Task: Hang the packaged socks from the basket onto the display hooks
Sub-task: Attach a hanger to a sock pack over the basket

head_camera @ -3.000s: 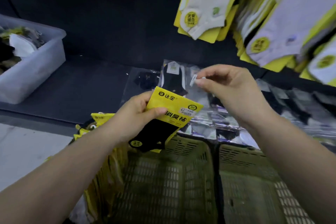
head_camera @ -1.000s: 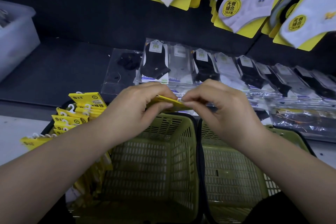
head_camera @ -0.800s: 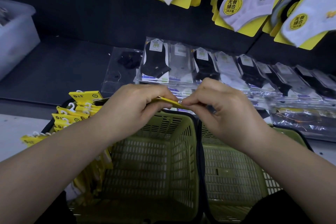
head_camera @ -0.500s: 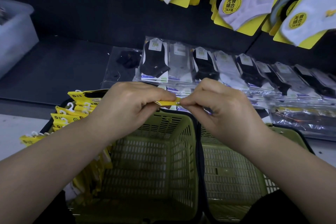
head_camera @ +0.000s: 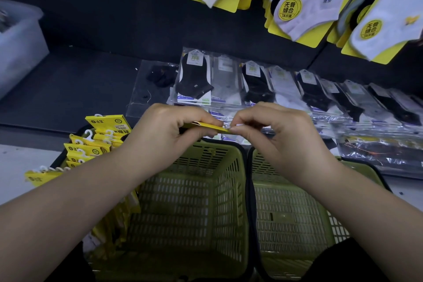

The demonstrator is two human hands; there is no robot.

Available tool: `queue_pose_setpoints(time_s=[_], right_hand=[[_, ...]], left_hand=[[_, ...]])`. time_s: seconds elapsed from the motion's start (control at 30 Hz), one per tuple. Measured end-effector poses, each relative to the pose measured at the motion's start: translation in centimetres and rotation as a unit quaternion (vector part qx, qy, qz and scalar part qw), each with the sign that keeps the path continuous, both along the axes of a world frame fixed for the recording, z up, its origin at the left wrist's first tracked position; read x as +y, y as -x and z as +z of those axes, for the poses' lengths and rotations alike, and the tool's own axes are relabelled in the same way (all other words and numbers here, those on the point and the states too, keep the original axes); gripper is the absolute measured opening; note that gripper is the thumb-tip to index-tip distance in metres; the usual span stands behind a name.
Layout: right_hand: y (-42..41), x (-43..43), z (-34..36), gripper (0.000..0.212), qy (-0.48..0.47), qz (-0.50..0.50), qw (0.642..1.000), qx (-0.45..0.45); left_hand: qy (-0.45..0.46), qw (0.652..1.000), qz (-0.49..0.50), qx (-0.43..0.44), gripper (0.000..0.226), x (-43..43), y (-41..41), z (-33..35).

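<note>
Gripping a yellow sock pack (head_camera: 207, 126) edge-on, the left hand (head_camera: 163, 137) curls round its near end. The right hand (head_camera: 282, 144) pinches the far tip between thumb and forefinger, above where the left basket (head_camera: 225, 190) meets the right basket (head_camera: 288, 213). Only the pack's thin card edge shows; the rest is hidden behind the left palm. Something small and white sits at the pinch, too tiny to identify. More yellow packs (head_camera: 98, 144) stand beside the left basket, partly covered by the forearm. Bagged socks (head_camera: 254, 82) lie on the dark shelf (head_camera: 75, 84). Hung socks (head_camera: 299, 7) are cut off at the top, and a pale bin (head_camera: 20, 41) at the left.
</note>
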State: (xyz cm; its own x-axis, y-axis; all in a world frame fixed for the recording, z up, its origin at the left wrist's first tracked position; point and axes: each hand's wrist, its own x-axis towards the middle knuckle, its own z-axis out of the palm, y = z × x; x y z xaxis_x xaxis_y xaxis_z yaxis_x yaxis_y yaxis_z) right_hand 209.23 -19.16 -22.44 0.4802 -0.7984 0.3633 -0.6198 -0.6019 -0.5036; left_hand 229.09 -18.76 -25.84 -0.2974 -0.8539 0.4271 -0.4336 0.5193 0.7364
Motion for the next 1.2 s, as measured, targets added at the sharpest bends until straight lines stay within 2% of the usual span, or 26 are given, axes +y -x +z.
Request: queue_pose_setpoints(time_s=[0.07, 0.2, 0.23, 0.33, 0.4, 0.57, 0.7, 0.83, 0.93, 1.07, 1.2], right_hand=[[-0.1, 0.1, 0.1, 0.01, -0.016, -0.003, 1.0, 0.004], [-0.2, 0.1, 0.1, 0.008, -0.104, -0.022, 0.993, -0.048], [-0.2, 0.2, 0.2, 0.008, -0.089, -0.018, 0.995, -0.036], [-0.3, 0.4, 0.8, 0.009, 0.048, 0.007, 0.996, 0.078], [-0.1, 0.5, 1.2, 0.01, 0.077, 0.019, 0.99, 0.119], [-0.5, 0.9, 2.1, 0.013, 0.015, 0.045, 0.988, 0.148], [-0.9, 1.2, 2.3, 0.011, -0.032, 0.066, 0.975, 0.209], [-1.2, 1.3, 2.2, 0.013, -0.037, 0.081, 0.959, 0.268], [-1.1, 1.5, 1.8, 0.011, 0.001, 0.063, 0.971, 0.232], [-0.2, 1.5, 1.7, 0.009, -0.029, 0.007, 0.998, 0.053], [0.0, 1.7, 1.5, 0.013, 0.086, 0.028, 0.994, 0.067]], left_hand=[[-0.002, 1.0, 0.001, 0.002, 0.019, 0.1, 0.0, 0.2], [-0.005, 1.0, 0.003, -0.009, 0.019, 0.2, 0.0, 0.4], [-0.003, 1.0, 0.004, -0.012, 0.019, 0.3, 0.0, 0.4], [-0.012, 1.0, 0.001, -0.007, 0.016, 0.1, -0.2, 0.4], [-0.016, 1.0, -0.014, -0.015, 0.015, 0.0, -0.4, 0.6], [-0.027, 0.996, -0.043, -0.069, 0.012, 0.0, -0.5, 0.9], [-0.018, 0.988, -0.07, -0.134, 0.014, 0.1, -0.5, 1.3], [-0.013, 0.981, -0.104, -0.166, 0.018, 0.2, -0.6, 1.6], [0.001, 0.984, -0.09, -0.153, 0.023, 0.1, -0.7, 1.5], [0.03, 0.996, -0.02, -0.08, 0.016, 0.2, -1.0, 1.3], [0.092, 0.993, -0.024, -0.067, 0.02, 0.3, -1.1, 1.7]])
